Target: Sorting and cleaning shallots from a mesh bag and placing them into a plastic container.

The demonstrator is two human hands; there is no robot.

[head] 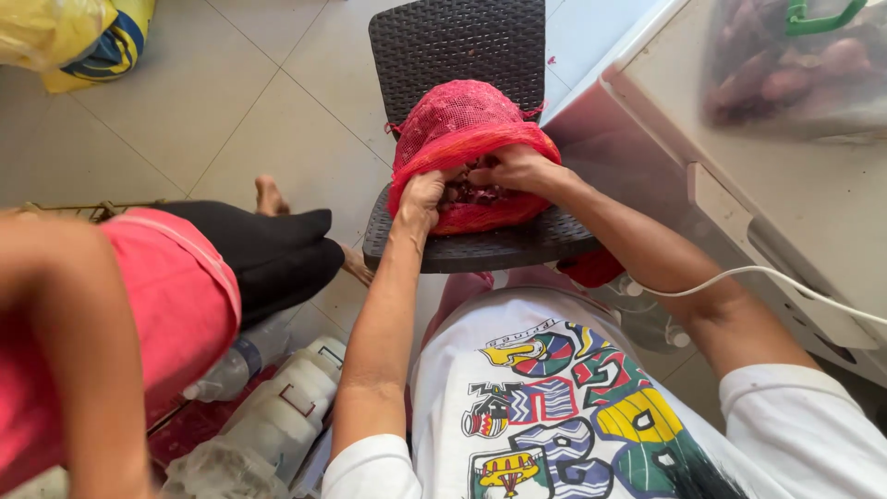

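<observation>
Sleeves of a white printed T-shirt (554, 416) fill the near edge, and both bare forearms reach forward from them. At the lower left, beside a seated person in a pink top (176, 305) and black trousers, lie clear plastic bottles (277, 416) on the tiled floor (277, 120). A white cable (739, 274) crosses the right forearm. Farther on, the left hand (420, 196) has its grip pinched on the rolled rim of a red mesh net sack (462, 129), while the right hand (517, 171) has its grip curled and pressed on the opposite rim, so the mouth is held apart over dark reddish contents. The sack sits on the seat of a dark woven plastic chair (480, 245), leaning against its backrest. To the right stands a white chest freezer (739, 166) carrying a clear tub of reddish roots (785, 65). At the far left corner rests a yellow sack (65, 37)
</observation>
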